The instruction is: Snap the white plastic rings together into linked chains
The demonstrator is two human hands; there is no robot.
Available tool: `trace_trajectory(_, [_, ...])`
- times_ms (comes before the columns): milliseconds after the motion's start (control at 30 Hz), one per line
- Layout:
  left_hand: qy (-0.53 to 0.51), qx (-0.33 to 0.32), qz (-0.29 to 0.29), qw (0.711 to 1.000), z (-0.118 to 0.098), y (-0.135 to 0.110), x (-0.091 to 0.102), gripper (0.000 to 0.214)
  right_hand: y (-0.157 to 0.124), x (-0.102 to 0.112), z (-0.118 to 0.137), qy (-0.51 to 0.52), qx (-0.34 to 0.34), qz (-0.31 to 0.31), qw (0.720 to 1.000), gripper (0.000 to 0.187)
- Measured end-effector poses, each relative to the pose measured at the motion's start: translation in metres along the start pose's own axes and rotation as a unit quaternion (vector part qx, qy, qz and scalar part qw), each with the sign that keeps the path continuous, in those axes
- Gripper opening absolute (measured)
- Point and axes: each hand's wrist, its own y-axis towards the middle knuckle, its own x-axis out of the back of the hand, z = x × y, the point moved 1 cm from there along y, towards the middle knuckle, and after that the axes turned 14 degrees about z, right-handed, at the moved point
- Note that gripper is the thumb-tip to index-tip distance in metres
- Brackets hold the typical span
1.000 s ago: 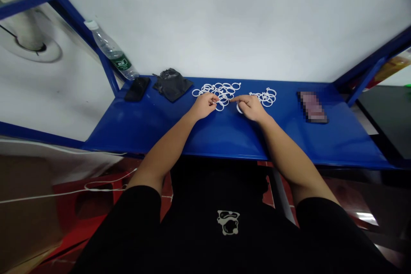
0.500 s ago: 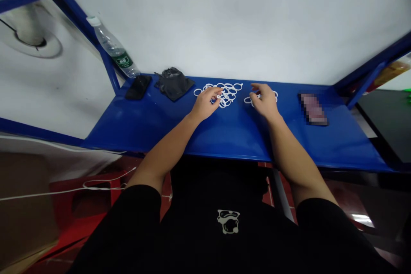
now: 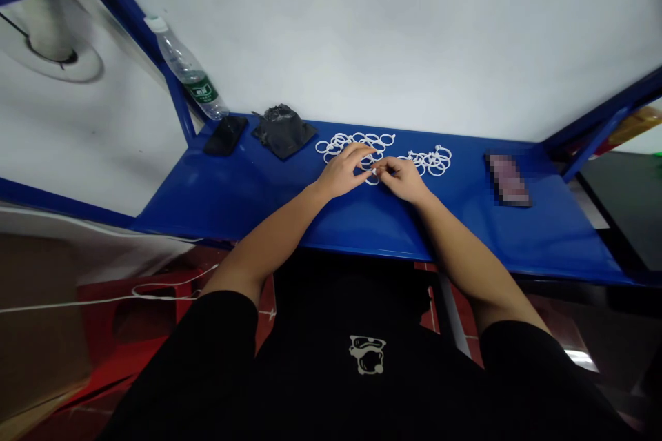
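A white plastic ring [image 3: 372,183] with a small tab hangs between my two hands, just in front of a pile of like rings. My right hand [image 3: 406,179] is closed, pinching that ring near its tab with thumb and forefinger. Beside it my left hand [image 3: 341,172] is open, its thumb apart from the fingers and its thumb tip close to the tab. The left fingers reach over the left pile of white rings [image 3: 338,142] and cover part of it. A second pile of white rings [image 3: 436,164] lies beyond my right hand.
The blue table [image 3: 248,200] stands against a white wall. At the back left are a water bottle [image 3: 199,88], a black phone [image 3: 226,136] and a black drawstring bag [image 3: 284,132]. A blurred-out pinkish flat object [image 3: 509,179] lies to the right. Blue frame posts stand at both ends.
My right hand has moved left from the right pile to meet my left hand, and now pinches a ring. My left hand has shifted slightly right and its fingers have spread. The right pile is uncovered.
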Motion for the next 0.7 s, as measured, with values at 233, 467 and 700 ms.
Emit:
trace_trajectory(233, [0.040,0.086,-0.003,0.996,0.016,0.001,0.015,0.023,0.004,-0.002,-0.011,0.099,-0.024,-0.013,0.995,0.021])
trace_trajectory(467, [0.086,0.155,0.010,0.984,0.029,-0.001,0.021,0.022,0.001,0.014,-0.015,-0.008,-0.014,-0.081,0.997,0.034])
trace_trajectory(700, [0.092,0.150,0.055,0.983,0.030,-0.001,0.015,0.029,0.002,0.015,-0.021,0.016,-0.045,-0.075,0.996,0.018])
